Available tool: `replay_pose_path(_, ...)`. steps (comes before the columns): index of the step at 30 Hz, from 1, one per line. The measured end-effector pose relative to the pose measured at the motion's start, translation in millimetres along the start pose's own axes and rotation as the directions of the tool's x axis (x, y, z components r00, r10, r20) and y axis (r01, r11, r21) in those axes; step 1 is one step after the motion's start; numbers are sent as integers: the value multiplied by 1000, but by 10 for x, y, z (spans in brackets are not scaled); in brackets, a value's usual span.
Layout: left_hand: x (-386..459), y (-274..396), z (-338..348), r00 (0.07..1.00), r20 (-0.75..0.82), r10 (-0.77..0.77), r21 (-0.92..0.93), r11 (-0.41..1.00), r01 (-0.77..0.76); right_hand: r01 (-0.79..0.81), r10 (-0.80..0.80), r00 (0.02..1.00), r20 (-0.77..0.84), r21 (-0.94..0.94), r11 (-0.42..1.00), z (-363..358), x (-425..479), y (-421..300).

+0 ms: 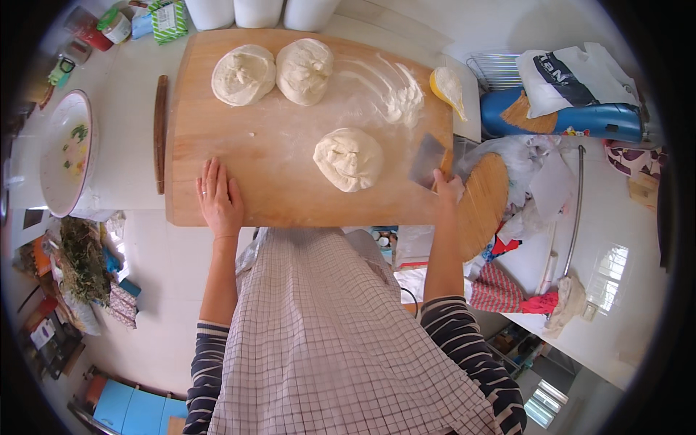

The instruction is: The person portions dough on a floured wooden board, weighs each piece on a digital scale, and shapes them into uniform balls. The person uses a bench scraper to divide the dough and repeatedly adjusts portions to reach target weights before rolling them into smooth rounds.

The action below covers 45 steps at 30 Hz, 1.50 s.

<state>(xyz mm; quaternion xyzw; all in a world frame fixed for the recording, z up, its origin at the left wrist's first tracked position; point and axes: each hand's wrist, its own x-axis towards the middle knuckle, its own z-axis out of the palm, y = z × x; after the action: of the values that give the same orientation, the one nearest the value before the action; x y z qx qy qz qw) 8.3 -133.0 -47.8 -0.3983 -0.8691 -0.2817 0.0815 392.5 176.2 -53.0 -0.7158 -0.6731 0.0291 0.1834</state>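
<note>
My left hand (220, 198) lies flat near the front left corner of a wooden board (272, 179), holding nothing. At the board's right edge, my right hand (449, 187) grips the wooden handle of a dough scraper (428, 160), its metal blade towards the left. A round lump of dough (349, 160) rests between my hands, nearer the right one. Two more dough lumps, one on the left (243, 75) and one beside it (305, 71), sit at the back of the board. White flour (403, 103) is spread at the back right.
A rolling pin (160, 135) lies along the board's left side, with an enamel basin (87, 163) farther left. A yellow scoop of flour (448, 89) stands by the right back edge. A round woven lid (485, 201) and plastic bags (549, 174) are at the right. White containers (258, 12) stand behind.
</note>
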Motion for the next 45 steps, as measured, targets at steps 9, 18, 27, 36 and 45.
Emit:
replay_pose_path(9, -11, -13, 15, 999, -25, -31, 14, 999, 32, -472, 132, 773, 621, 422, 774, -217, 356, 253)
replay_pose_path(18, -7, -48, 13, 1000, -24, 12, -27, 1000, -13, 21, -208, 965, 161, 742, 671, -1382, -858, -1680)
replay_pose_path(27, 44, -402, -194, 995, -26, 92, -389, 916, -95, 790, -800, 552, 236, 159, 592, -454, -2391, -2909)
replay_pose_path(36, 62, -461, -233, 986, -25, 168, -422, 892, -162, 805, -779, 588, 218, -71, 589, -211, -2515, -3112)
replay_pose_path(45, 63, -497, -256, 982, -40, 186, -427, 885, -185, 773, -750, 631, 197, -79, 630, -5, -2406, -3377)
